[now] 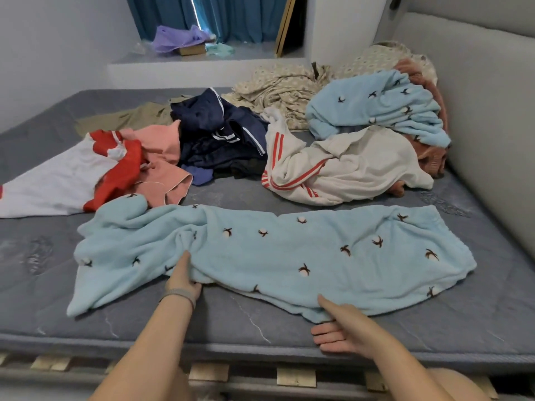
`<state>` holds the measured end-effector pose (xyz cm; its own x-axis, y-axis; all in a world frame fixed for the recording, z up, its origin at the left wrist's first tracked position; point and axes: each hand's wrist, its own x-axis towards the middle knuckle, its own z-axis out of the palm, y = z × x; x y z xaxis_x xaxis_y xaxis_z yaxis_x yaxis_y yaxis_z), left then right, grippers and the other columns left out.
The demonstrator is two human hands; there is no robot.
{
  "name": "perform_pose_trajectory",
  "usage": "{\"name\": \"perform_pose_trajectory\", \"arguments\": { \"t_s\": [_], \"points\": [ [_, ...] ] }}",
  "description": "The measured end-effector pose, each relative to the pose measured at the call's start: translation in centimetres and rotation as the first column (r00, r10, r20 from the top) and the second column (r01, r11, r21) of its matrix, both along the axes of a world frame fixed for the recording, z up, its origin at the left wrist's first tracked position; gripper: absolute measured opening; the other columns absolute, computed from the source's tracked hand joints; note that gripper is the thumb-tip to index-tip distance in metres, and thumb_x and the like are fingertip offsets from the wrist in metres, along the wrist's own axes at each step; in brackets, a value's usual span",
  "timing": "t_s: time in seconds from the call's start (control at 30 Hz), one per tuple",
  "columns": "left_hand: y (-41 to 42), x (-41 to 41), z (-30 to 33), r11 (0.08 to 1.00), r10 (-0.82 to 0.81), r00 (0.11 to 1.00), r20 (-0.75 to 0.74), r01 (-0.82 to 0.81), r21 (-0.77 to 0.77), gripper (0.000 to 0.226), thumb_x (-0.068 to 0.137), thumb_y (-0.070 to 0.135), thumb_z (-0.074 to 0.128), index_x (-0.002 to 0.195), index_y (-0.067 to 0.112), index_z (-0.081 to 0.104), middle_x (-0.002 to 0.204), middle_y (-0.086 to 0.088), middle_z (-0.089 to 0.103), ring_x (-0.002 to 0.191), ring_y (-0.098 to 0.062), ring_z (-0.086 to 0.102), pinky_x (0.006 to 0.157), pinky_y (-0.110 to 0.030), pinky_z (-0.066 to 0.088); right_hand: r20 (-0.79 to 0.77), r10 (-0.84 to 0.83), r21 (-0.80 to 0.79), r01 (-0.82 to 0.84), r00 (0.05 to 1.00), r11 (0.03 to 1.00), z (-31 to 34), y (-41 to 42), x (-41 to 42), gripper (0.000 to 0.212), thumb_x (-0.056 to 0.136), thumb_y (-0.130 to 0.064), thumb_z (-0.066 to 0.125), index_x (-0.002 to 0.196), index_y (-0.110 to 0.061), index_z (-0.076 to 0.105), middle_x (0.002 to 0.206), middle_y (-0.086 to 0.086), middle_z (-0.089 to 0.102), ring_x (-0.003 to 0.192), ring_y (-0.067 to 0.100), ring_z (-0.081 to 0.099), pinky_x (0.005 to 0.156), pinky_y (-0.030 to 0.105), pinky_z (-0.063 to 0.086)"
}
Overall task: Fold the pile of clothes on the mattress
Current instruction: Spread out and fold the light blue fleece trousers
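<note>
Both hands, left [181, 277] and right [337, 325], pinch the near edge of the pale-blue fleece trousers [275, 253]; beyond them the jumbled clothes pile [220, 140] lies unfolded, nothing finished.

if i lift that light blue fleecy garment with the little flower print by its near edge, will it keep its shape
Probably not. The light blue fleecy garment already lies rumpled where the left hand grips it, so it should droop. Its thick pile suggests it is bulky yet light. It likely drags on the grey mattress rather than sliding.

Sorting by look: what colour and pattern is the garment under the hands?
Light blue garment with small dark-and-white cotton-flower motifs, clear in the head view.
</note>
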<state>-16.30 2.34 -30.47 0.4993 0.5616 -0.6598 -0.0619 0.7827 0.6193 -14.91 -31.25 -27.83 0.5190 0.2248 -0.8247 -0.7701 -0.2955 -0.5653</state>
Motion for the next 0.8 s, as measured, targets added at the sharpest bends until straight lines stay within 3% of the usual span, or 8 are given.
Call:
{"name": "perform_pose_trajectory", "arguments": {
  "t_s": [0.1,0.17,0.23,0.37,0.43,0.53,0.67,0.8],
  "points": [
    [2.4,-0.3,0.0,1.000,0.014,1.000,0.018,-0.014,-0.004,0.047,0.089,0.028,0.066,0.134,0.021,0.052,0.134,-0.004,0.058,0.120,-0.021,0.056,0.091,-0.037,0.049,-0.108,-0.052,0.181,0.071,0.993,0.981,-0.1,4.1,-0.8,0.059,0.087,-0.048,0.062,0.119,0.001,0.057,0.108,0.017,0.070,0.101,0.032,0.067,0.081,0.041,0.057],
    [3.5,-0.5,-0.5,1.000,0.023,1.000,-0.010,-0.023,-0.003,0.049,0.086,0.025,0.070,0.132,0.018,0.054,0.131,-0.006,0.059,0.117,-0.022,0.058,0.088,-0.037,0.050,-0.192,-0.151,0.327,0.208,0.970,0.922,-0.2,7.9,-1.6,0.048,0.090,-0.042,0.061,0.126,-0.013,0.047,0.130,0.018,0.057,0.117,0.035,0.057,0.092,0.043,0.051],
    [4.1,-0.5,-1.4,0.999,0.043,0.998,-0.049,-0.042,0.020,0.051,0.085,0.022,0.072,0.132,0.015,0.054,0.130,-0.008,0.060,0.115,-0.024,0.059,0.083,-0.037,0.052,-0.240,-0.305,0.400,0.380,0.922,0.834,-0.2,11.3,-1.9,0.048,0.090,-0.034,0.065,0.131,-0.018,0.045,0.138,0.020,0.049,0.120,0.035,0.053,0.097,0.043,0.047],
    [5.1,-0.1,-2.2,0.979,0.186,0.980,-0.067,-0.180,0.096,0.047,0.085,0.020,0.071,0.127,0.009,0.054,0.124,-0.005,0.060,0.105,-0.022,0.061,0.065,-0.033,0.058,-0.288,-0.442,0.437,0.527,0.850,0.729,-0.2,16.8,-1.7,0.036,0.084,-0.035,0.072,0.111,-0.017,0.058,0.118,0.015,0.059,0.110,0.028,0.057,0.102,0.044,0.045],
    [6.5,-0.5,-2.1,0.946,0.290,0.949,-0.123,-0.265,0.188,0.054,0.085,0.025,0.072,0.131,0.007,0.050,0.119,-0.005,0.058,0.102,-0.022,0.060,0.080,-0.038,0.056,-0.273,-0.513,0.432,0.580,0.814,0.691,-0.6,19.1,-1.7,0.038,0.083,-0.032,0.073,0.115,-0.020,0.058,0.116,0.012,0.063,0.108,0.027,0.060,0.096,0.042,0.048],
    [9.7,-1.4,-1.5,0.892,0.403,0.893,-0.198,-0.335,0.304,0.062,0.086,0.035,0.067,0.135,0.002,0.049,0.129,-0.003,0.055,0.110,-0.024,0.060,0.095,-0.042,0.051,-0.229,-0.707,0.380,0.730,0.670,0.569,-1.7,21.1,-1.5,0.045,0.088,-0.018,0.069,0.131,-0.013,0.053,0.122,0.012,0.063,0.108,0.030,0.061,0.086,0.040,0.050],
    [13.8,-3.3,0.7,0.835,0.449,0.876,-0.177,-0.340,0.433,0.054,0.096,0.039,0.054,0.137,0.005,0.047,0.137,-0.006,0.052,0.122,-0.024,0.053,0.093,-0.030,0.046,-0.174,-0.808,0.323,0.808,0.563,0.493,-1.9,21.2,-1.3,0.038,0.096,-0.013,0.055,0.134,-0.016,0.050,0.129,0.011,0.059,0.114,0.028,0.056,0.089,0.043,0.047],
    [16.2,-4.1,1.5,0.892,0.312,0.949,-0.045,-0.277,0.357,0.052,0.092,0.041,0.059,0.134,0.010,0.051,0.128,-0.006,0.060,0.112,-0.024,0.060,0.090,-0.038,0.052,-0.154,-0.797,0.345,0.788,0.584,0.511,-2.4,21.0,-1.6,0.039,0.098,-0.017,0.054,0.136,-0.019,0.048,0.121,0.007,0.061,0.109,0.027,0.055,0.093,0.044,0.046]
  ]
}}
